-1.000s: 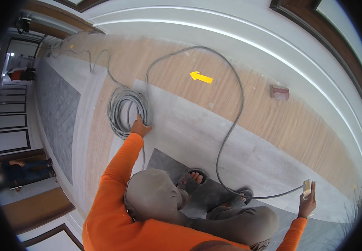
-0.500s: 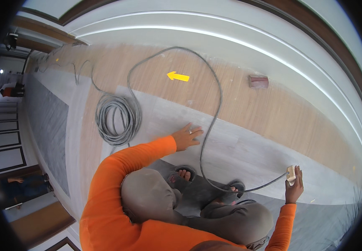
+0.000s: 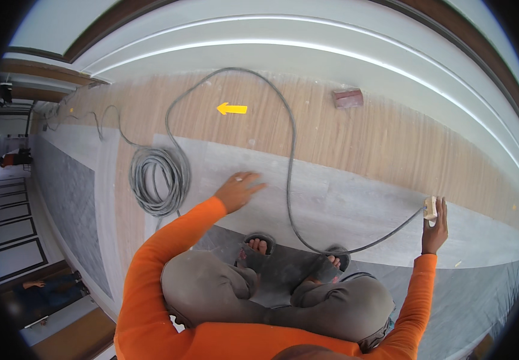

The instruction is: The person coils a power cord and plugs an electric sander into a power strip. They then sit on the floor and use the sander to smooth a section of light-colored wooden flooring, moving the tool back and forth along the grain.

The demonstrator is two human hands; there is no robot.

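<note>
My right hand [image 3: 435, 231] is wrapped round a small cream socket block [image 3: 430, 208] at the end of a grey cable, out to the right over the pale floor strip. From the block, the cable [image 3: 293, 138] sags past my feet, then makes a wide loop over the wood-look planks. It runs on to a coil [image 3: 159, 182] lying to the left. My left hand [image 3: 239, 190], fingers stretched and apart, is over the pale strip between the coil and the loop. It holds nothing; whether it touches the floor I cannot tell.
A yellow arrow sticker [image 3: 232, 108] marks the planks inside the cable loop. Near the white wall [image 3: 307, 60] lies a dark red block [image 3: 348, 98]. Dark grey flooring [image 3: 445, 294] is beneath me. Other people stand in the corridor and a doorway at far left.
My right hand has carried the socket block farther from my body and slightly right, drawing the cable along. The left hand has shifted left, away from the cable. The view has tilted a little.
</note>
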